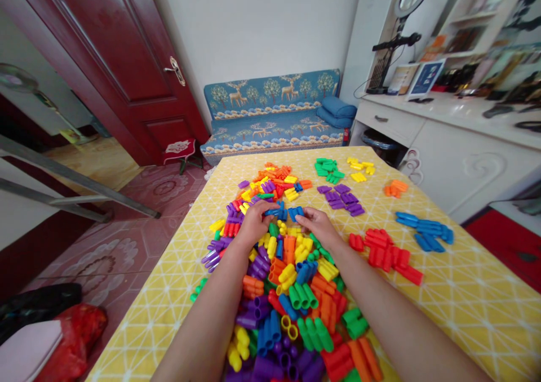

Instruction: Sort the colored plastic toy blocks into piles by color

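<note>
Over the heap of coloured plastic tube-shaped building blocks (pixel 289 249), my left hand (pixel 256 221) is closed on a blue building block (pixel 278 211). My right hand (pixel 319 225) pinches another blue building block (pixel 295 214) between thumb and fingers. The two blue pieces are close together, with their ends facing; a narrow gap seems to part them. Around and below my hands lie red, yellow, green, purple, orange and blue pieces, many of them joined tubes with rounded tips. My forearms cover parts of the heap.
Sorted by colour on the yellow tablecloth (pixel 169 292) are green (pixel 328 169), yellow (pixel 360 168), purple (pixel 342 198), orange (pixel 395 188), blue (pixel 426 230) and red (pixel 389 249) groups. Beyond stand a blue patterned sofa (pixel 270 125), a red door (pixel 127 49) and a white dresser (pixel 465 162).
</note>
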Tool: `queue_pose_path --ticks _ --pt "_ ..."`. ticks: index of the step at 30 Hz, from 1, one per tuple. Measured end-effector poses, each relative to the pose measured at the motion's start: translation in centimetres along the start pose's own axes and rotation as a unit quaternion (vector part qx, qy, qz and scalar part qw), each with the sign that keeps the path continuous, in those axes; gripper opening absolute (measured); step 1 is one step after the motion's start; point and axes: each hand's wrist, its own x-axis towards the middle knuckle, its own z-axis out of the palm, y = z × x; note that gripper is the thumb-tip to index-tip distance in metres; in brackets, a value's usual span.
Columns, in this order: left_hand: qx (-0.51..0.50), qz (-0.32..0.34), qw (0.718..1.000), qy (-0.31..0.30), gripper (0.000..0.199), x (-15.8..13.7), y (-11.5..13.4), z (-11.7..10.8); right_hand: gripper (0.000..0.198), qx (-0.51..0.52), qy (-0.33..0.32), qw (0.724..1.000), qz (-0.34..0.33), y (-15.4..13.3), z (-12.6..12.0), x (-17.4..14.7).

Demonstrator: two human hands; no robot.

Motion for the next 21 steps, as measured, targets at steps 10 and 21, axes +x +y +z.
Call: queue_pose_path --ticks 10,21 --pt "-0.007 0.0 1.0 0.005 0.029 0.1 -0.1 0.0 0.042 0.125 0.101 0.987 0.017 0.6 -0.5 0.6" --pt "-0.006 -0.009 1.0 0.013 0.028 0.0 0.0 -0.2 0.043 0.187 0.212 0.959 0.011 -0.2 -1.4 1.0"
